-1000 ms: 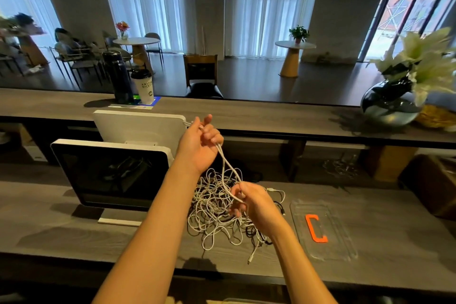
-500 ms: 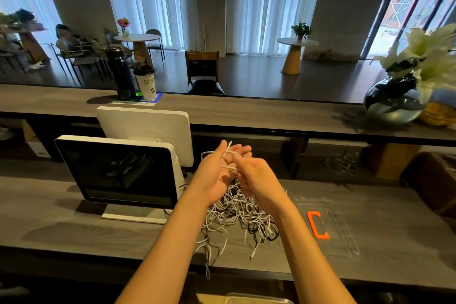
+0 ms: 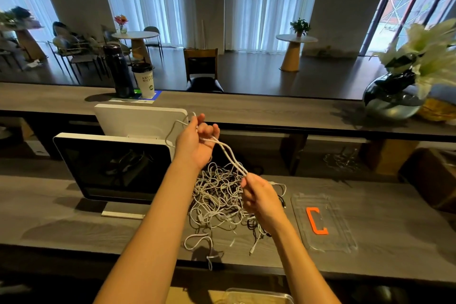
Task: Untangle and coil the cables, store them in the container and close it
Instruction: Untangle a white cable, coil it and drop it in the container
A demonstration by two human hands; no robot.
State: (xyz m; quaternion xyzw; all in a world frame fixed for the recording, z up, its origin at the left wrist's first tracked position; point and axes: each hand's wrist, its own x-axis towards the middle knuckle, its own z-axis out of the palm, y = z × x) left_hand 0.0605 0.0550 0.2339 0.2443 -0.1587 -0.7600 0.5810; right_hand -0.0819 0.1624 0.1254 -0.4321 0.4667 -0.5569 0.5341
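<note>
A person's left hand [image 3: 195, 142] is raised above a grey wooden counter [image 3: 74, 224], fingers curled around a looped white cable [image 3: 228, 153]. Two strands of that cable run taut down and to the right into the right hand [image 3: 259, 195], which pinches them between thumb and fingertips just above the counter. Beneath and between both hands lies a tangled pile of cables [image 3: 217, 202], mostly white with a few black ones, with loose ends trailing toward the counter's near edge. To the right of the pile, a clear plastic lid [image 3: 323, 222] with an orange clip [image 3: 317, 220] lies flat on the counter. At the very bottom of the view, below the counter's edge, the rim of a clear container [image 3: 256, 295] is partly visible. Left of the hands stands a white-framed screen [image 3: 111, 168], dark, with a second white panel [image 3: 140, 119] behind it. On the higher ledge behind sit a dark flask [image 3: 118, 71], a paper cup [image 3: 144, 80] and a glass vase of white flowers [image 3: 399, 96]
</note>
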